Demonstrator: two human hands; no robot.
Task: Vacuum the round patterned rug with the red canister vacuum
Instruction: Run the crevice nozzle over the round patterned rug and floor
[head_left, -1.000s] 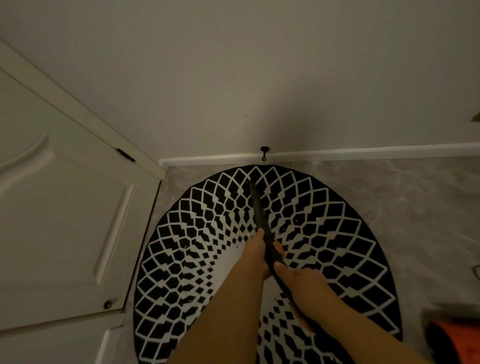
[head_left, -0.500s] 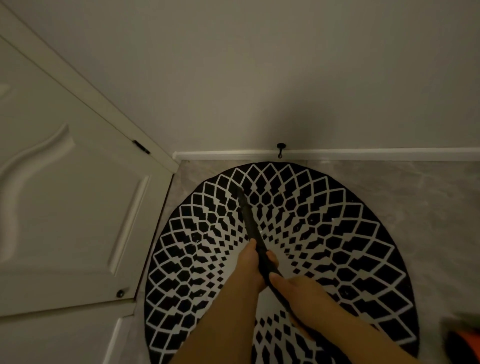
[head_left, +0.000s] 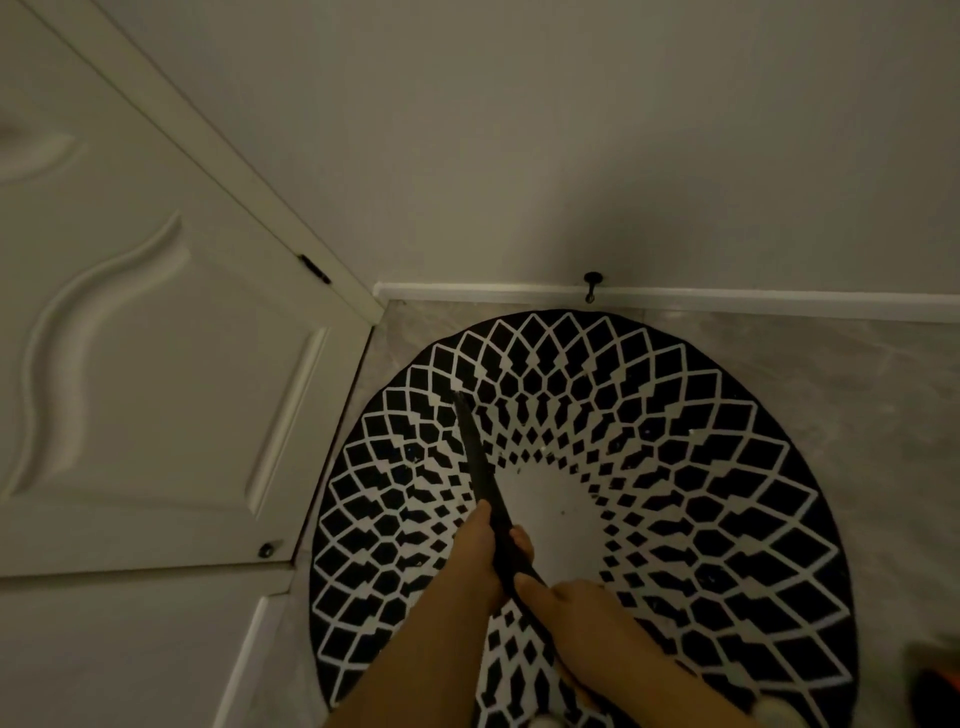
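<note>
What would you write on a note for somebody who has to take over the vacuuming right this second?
Left hand: grips the black wand further down, towards the tip.
Right hand: grips the wand nearer the body.
The wand's tip is over the left part of the round patterned rug, pointing towards the door.
The red canister vacuum is only a red edge at the bottom right, on the floor beside the rug.
Done: cannot tell which parts are clean; pale specks show near the rug's middle and right.
Left: sweep the wand over the whole rug, specks included.
</note>
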